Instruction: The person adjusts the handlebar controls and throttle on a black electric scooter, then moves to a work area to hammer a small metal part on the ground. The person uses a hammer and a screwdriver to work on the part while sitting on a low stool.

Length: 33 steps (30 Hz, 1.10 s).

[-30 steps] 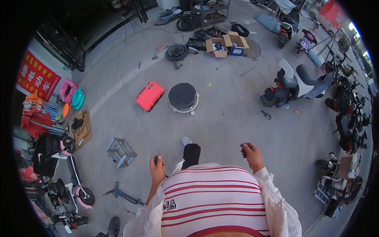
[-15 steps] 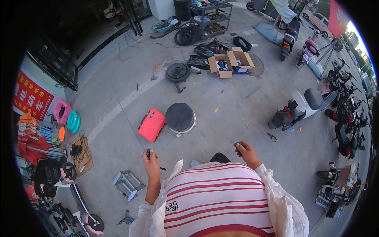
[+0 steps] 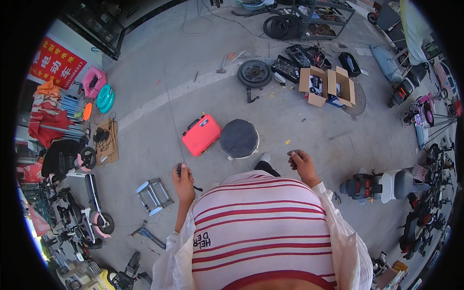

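Small dark object (image 3: 180, 169), held in the left hand (image 3: 183, 181): black, shape too small to make out, with a thin dark strap or cord hanging below the fist toward the near right. Left hand clenched around it, raised in front of the striped shirt (image 3: 261, 227), above the bare concrete floor (image 3: 159, 130).

Right hand (image 3: 302, 165): fingers curled loosely inward, holding nothing that can be seen; whether it is fully closed cannot be told.

Red case (image 3: 201, 134): hard plastic, rectangular with rounded corners, lying flat just left of the round stool (image 3: 239, 138), which has a dark padded top and a pale rim.

Cardboard boxes (image 3: 326, 86): two, brown, flaps open, far right of the stool, contents unclear.

Wheel (image 3: 255, 73): black tyre with a metal hub, flat on the floor, far of the stool.

Black trays (image 3: 290, 67): shallow, filled with small parts, between the wheel and the boxes.

Red sign (image 3: 57, 64): rectangular, pale lettering, far left, on the shopfront.

Metal step frame (image 3: 153, 195): grey, with blue corners, near left of the left hand.

Scooter (image 3: 386, 183): white and dark body, parked at the right.

Round plastic items (image 3: 99, 92): pink and teal, stacked at the far left beside the sign.
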Each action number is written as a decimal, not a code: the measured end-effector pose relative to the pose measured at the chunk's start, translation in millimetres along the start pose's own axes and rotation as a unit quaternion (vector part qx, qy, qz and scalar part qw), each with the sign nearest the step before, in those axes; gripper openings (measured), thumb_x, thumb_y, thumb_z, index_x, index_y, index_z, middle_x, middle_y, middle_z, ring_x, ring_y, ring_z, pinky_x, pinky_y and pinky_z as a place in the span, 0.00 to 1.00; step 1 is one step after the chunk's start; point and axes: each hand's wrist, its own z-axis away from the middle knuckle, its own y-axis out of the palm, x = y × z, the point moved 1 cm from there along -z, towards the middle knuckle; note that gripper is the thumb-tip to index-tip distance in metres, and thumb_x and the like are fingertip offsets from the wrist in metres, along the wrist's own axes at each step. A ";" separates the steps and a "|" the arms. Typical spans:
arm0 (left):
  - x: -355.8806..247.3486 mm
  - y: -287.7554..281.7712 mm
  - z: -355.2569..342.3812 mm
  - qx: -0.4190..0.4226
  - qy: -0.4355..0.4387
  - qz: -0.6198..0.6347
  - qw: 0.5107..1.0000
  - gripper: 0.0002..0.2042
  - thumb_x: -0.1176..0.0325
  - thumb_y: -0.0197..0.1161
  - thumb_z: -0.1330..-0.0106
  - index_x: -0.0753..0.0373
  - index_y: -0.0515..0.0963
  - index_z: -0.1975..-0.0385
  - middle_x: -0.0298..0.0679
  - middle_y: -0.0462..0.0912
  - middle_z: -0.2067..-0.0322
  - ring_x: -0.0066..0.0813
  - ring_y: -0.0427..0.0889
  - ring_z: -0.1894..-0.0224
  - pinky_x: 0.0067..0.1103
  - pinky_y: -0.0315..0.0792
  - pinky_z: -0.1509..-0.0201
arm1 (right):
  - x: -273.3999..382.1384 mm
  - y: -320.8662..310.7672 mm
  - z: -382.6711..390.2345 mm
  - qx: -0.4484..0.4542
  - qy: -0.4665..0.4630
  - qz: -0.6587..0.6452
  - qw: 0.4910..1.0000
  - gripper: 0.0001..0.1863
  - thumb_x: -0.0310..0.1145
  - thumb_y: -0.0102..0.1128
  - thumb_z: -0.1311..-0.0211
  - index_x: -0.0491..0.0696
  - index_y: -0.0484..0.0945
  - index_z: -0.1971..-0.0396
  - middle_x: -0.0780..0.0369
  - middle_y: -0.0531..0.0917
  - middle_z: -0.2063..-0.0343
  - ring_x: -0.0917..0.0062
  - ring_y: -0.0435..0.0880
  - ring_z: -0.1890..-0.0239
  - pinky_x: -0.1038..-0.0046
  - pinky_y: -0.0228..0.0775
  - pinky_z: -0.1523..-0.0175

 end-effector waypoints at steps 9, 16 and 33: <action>-20.6 77.3 -42.2 -0.044 -0.039 -0.013 0.998 0.08 0.64 0.54 0.29 0.63 0.71 0.61 0.31 0.70 0.79 0.14 0.64 0.82 0.13 0.58 0.80 | 77.3 -39.0 -148.7 -0.018 0.023 0.042 0.999 0.12 0.36 0.51 0.34 0.43 0.79 0.63 0.67 0.77 0.76 0.86 0.71 0.76 0.82 0.65 0.71; -29.9 80.9 -110.7 -0.068 -0.065 -0.019 0.995 0.09 0.64 0.54 0.30 0.63 0.71 0.61 0.31 0.70 0.79 0.14 0.63 0.83 0.13 0.58 0.81 | 102.5 24.4 -204.4 0.035 0.042 0.014 0.998 0.13 0.36 0.51 0.34 0.42 0.78 0.63 0.67 0.77 0.77 0.85 0.71 0.76 0.82 0.65 0.70; -106.8 -22.6 -404.6 -0.053 -0.015 -0.022 0.998 0.08 0.63 0.55 0.30 0.61 0.72 0.64 0.29 0.69 0.80 0.12 0.62 0.82 0.13 0.56 0.80 | 162.1 226.0 -265.3 0.004 0.099 0.012 0.995 0.13 0.36 0.50 0.32 0.43 0.78 0.61 0.67 0.76 0.75 0.84 0.71 0.75 0.80 0.67 0.67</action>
